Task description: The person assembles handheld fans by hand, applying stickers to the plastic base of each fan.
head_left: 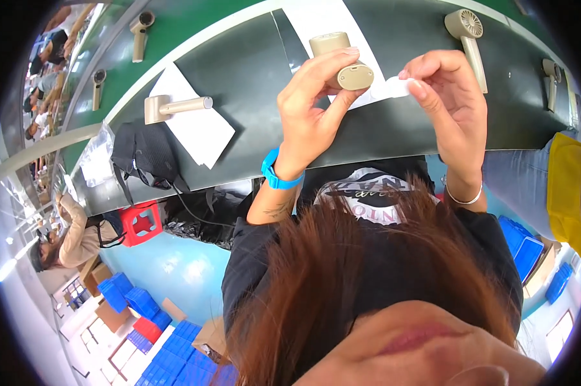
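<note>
My left hand (309, 106) is closed round a beige handheld fan (355, 77), holding it above the dark table. The oval end of the fan's handle is turned toward me, and its head lies behind my fingers. Just to the right, my right hand (456, 106) pinches a small white piece (398, 87) between thumb and fingertips, close to the handle end. Whether that piece is paper, film or cloth cannot be made out. Beneath the fan, white paper (355, 38) lies on the table.
Another beige fan (155, 109) rests on white sheets (203, 138) to the left. A fan with a round grille (465, 26) lies at the far right. By the left edge are a black bag (145, 154) and a clear plastic bag (98, 157). A person in yellow (566, 193) is at right.
</note>
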Demonstrator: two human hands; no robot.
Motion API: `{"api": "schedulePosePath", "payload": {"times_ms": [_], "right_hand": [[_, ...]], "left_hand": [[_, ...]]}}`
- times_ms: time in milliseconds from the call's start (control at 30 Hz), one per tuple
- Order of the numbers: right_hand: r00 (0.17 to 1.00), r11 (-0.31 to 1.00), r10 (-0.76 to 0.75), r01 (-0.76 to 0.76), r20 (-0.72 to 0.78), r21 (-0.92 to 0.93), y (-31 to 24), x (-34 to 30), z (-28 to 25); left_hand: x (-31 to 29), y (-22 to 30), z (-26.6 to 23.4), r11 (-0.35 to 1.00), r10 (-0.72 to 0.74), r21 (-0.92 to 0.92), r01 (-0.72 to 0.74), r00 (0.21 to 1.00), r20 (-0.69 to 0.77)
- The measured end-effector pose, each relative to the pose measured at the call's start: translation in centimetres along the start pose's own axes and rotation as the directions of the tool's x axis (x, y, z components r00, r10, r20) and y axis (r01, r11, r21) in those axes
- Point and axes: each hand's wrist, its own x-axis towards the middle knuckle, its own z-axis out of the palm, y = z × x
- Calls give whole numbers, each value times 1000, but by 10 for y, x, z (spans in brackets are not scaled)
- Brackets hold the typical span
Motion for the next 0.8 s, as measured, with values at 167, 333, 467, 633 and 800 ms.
{"api": "schedulePosePath", "payload": {"times_ms": [167,333,467,633,800], "right_hand": [[999,1000,-27,26,-30,-14,-1,-2,12],[999,999,15,-16,-37,-41,-3,-1,13],[999,997,25,-28,-40,-78,-4,-1,12],[998,993,50,-55,-49,-101,-6,-2,10],[996,992,77,-82,-50,-100,-8,-1,11]], "left_hand": [[-4,7,2,979,-96,-171,106,993,66],[-2,13,3,963,-137,-216,162,982,129],[0,12,3,960,-128,-229,159,981,146],[-1,11,5,957,-143,-229,177,977,157],[-1,12,5,953,-163,-229,199,973,164]]}}
